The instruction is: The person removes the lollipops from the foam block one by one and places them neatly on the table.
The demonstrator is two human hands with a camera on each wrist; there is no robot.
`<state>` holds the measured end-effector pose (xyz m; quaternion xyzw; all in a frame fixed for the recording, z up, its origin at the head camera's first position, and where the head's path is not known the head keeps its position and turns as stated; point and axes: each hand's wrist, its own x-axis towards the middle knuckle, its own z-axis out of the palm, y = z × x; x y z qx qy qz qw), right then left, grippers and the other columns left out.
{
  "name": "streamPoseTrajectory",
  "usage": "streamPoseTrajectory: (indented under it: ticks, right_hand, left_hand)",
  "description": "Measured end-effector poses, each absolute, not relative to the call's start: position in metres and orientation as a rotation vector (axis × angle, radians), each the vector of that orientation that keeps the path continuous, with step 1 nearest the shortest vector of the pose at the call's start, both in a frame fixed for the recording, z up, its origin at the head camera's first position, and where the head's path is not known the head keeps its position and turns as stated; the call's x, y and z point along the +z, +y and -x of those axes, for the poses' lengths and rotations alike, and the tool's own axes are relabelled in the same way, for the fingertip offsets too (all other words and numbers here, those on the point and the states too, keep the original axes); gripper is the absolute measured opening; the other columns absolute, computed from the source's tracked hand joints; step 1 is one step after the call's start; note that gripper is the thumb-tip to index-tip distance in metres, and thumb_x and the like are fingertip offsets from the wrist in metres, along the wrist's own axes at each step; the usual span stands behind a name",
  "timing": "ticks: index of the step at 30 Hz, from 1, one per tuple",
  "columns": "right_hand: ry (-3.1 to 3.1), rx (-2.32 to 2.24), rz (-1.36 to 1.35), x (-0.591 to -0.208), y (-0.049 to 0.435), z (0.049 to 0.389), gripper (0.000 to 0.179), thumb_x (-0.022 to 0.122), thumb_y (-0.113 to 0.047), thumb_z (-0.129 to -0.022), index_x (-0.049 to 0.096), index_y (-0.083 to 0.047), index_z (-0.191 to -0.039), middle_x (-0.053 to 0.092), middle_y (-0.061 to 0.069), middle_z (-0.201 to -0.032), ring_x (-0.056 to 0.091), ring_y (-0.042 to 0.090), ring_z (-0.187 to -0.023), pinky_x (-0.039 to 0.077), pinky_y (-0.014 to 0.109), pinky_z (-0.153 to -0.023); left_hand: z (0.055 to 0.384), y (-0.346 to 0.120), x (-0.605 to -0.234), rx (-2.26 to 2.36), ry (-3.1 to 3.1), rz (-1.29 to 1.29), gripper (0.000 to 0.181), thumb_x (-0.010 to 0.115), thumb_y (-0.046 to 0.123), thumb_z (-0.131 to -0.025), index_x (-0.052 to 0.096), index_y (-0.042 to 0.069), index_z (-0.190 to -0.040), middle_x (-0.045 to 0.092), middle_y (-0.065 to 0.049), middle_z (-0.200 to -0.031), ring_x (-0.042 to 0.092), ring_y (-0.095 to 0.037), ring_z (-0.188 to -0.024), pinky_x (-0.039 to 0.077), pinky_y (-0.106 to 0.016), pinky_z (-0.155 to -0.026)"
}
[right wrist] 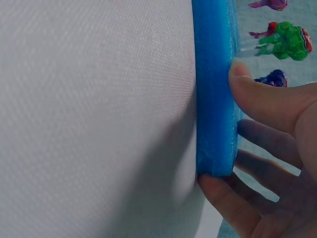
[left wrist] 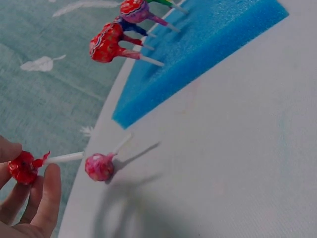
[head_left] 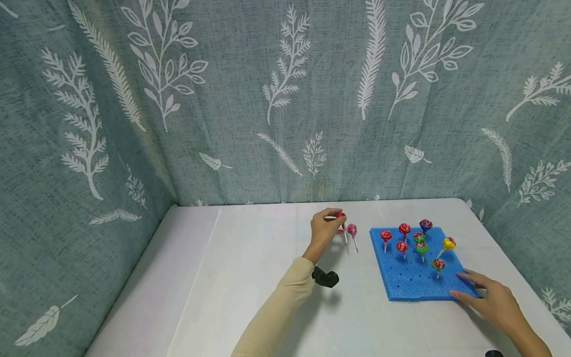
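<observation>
My left hand (head_left: 322, 234) pinches a red-wrapped lollipop (left wrist: 23, 168) by its head, just above the white table near its back edge. Its white stick points away from the fingers in the left wrist view. Close beside it, a pink-wrapped lollipop (head_left: 352, 229) lies on the table. A blue foam board (head_left: 410, 286) with small holes lies to the right, with several lollipops standing in it by their sticks. My right hand (head_left: 499, 301) holds the board's near right corner, thumb at one edge and fingers at the other.
In the board stand red lollipops (head_left: 385, 235), green ones (head_left: 421, 248), a dark purple one (head_left: 426, 225) and a tilted yellow one (head_left: 448, 243). The white table (head_left: 241, 267) backs onto a leaf-patterned grey-green curtain (head_left: 241, 99). A black strap piece (head_left: 325, 277) shows by the left wrist.
</observation>
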<state>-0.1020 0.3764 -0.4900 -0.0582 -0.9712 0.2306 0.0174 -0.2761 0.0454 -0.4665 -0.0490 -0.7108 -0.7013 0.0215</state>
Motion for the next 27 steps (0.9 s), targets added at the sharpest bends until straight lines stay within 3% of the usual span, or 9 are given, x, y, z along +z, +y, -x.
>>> streamPoseTrajectory:
  ticks: [12,19,27]
  right_hand:
    - [-3.034,0.720,0.203,-0.490,0.376,0.103,0.078,0.072,-0.052,-0.077,0.056,0.009,-0.122,0.045,0.036,-0.128,0.051,0.055,-0.103,0.044,0.063,-0.073]
    - [-3.049,0.729,0.215,-0.491,0.376,0.103,0.080,0.071,-0.053,-0.077,0.055,0.010,-0.123,0.044,0.036,-0.129,0.051,0.055,-0.103,0.045,0.062,-0.073]
    - [-3.050,0.720,0.216,-0.490,0.376,0.103,0.080,0.071,-0.053,-0.077,0.055,0.009,-0.123,0.044,0.035,-0.130,0.050,0.055,-0.104,0.044,0.063,-0.074]
  left_hand:
    - [0.277,0.044,-0.473,-2.113,-2.290,0.085,0.020,0.071,0.005,-0.082,0.071,0.000,-0.102,0.063,-0.005,-0.087,0.063,-0.013,-0.071,0.055,-0.027,-0.058]
    - [0.276,0.042,-0.477,-2.129,-2.301,0.046,0.022,0.071,0.004,-0.082,0.070,-0.003,-0.103,0.062,-0.006,-0.088,0.066,-0.021,-0.074,0.056,-0.028,-0.057]
    - [0.279,0.041,-0.484,-2.144,-2.298,0.022,0.023,0.070,0.004,-0.083,0.069,-0.006,-0.104,0.062,-0.008,-0.088,0.066,-0.019,-0.070,0.056,-0.030,-0.056]
